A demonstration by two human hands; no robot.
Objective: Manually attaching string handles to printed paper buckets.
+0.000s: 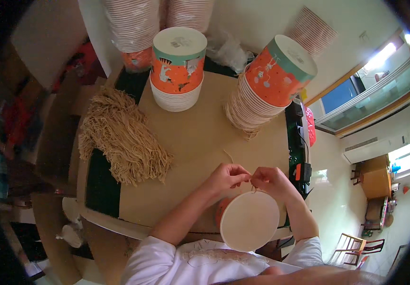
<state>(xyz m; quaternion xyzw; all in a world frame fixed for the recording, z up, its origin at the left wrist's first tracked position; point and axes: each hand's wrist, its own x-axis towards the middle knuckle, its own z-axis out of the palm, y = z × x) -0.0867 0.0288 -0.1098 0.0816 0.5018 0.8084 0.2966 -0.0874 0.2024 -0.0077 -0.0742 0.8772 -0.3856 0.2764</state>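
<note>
A paper bucket [249, 221] with a plain white round end and a bit of orange side stands close to my body. Whether that end is its base or its inside, I cannot tell. Just beyond its rim, my left hand [230, 177] pinches a thin tan cord [254, 189], thumb against forefinger. The fingertips of my right hand [270, 180] meet the left ones and are also closed on the cord. One loose cord end sticks up past my left hand; another hangs by the bucket's rim.
A heap of tan cords [121, 135] lies at the left. Upside-down stacked orange and teal buckets stand at the back centre [176, 71] and back right [278, 73], the right stack with cords on its rims. Cardboard [186, 142] covers the tabletop. Wrapped bucket stacks [133, 23] rise behind.
</note>
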